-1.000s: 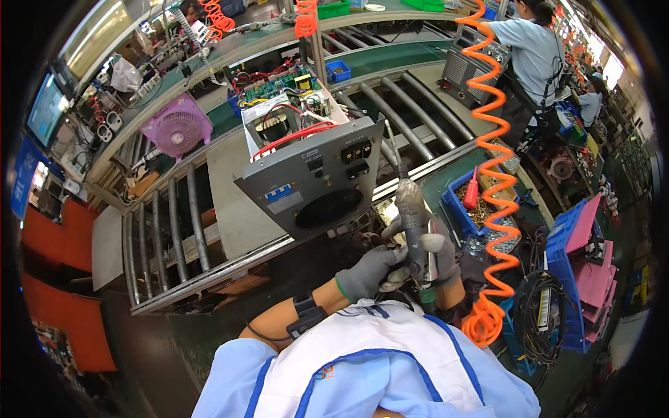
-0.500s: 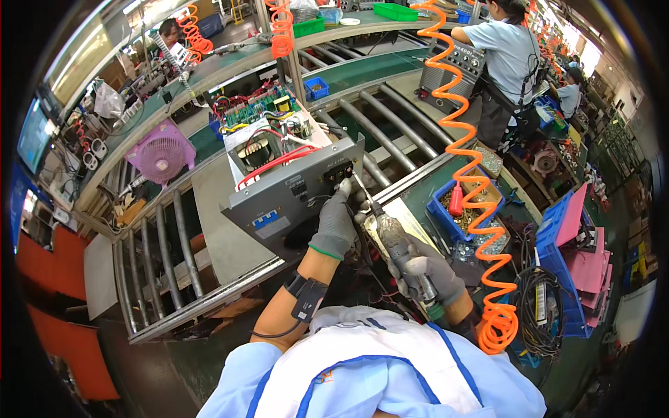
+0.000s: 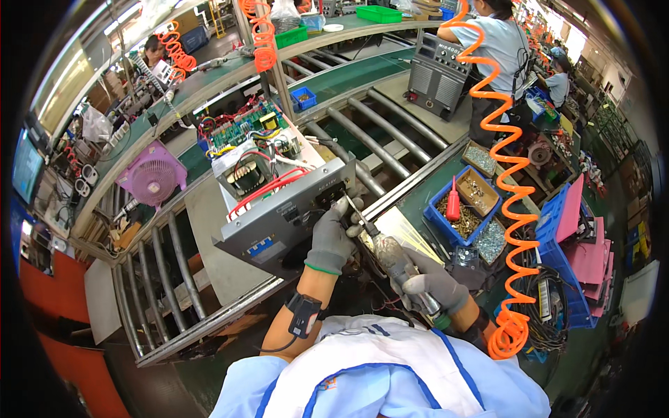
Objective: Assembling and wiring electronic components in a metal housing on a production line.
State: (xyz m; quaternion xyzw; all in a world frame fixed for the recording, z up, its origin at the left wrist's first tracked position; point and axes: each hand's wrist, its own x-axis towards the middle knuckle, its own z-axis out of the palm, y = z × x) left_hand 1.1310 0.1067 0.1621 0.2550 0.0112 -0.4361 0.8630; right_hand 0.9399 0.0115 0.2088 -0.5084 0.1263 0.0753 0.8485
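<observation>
My right hand (image 3: pixel 437 284), in a grey glove, is wrapped round an air screwdriver (image 3: pixel 391 258). The driver tilts up and to the left, its thin bit reaching the right end of a grey metal panel (image 3: pixel 279 212). My left hand (image 3: pixel 329 242), also gloved, has its fingertips pinched together at the dark terminal area of that panel, beside the bit. What sits between those fingertips is too small to make out. Behind the panel an open chassis carries a transformer (image 3: pixel 245 174), red cables (image 3: pixel 268 189) and green circuit boards (image 3: pixel 244 125).
The chassis rests on a roller conveyor (image 3: pixel 390 143). To the right, a blue bin (image 3: pixel 446 233) holds brass-coloured hardware and a red bottle (image 3: pixel 453 203). An orange coiled hose (image 3: pixel 512 209) hangs near my right arm. A pink fan (image 3: pixel 153 174) stands left; a co-worker (image 3: pixel 491 52) is at far right.
The view has shifted a little, and the coiled hose hangs further right, uncovering more of the blue bin. Both hands keep their places at the panel, the screwdriver still in my right.
</observation>
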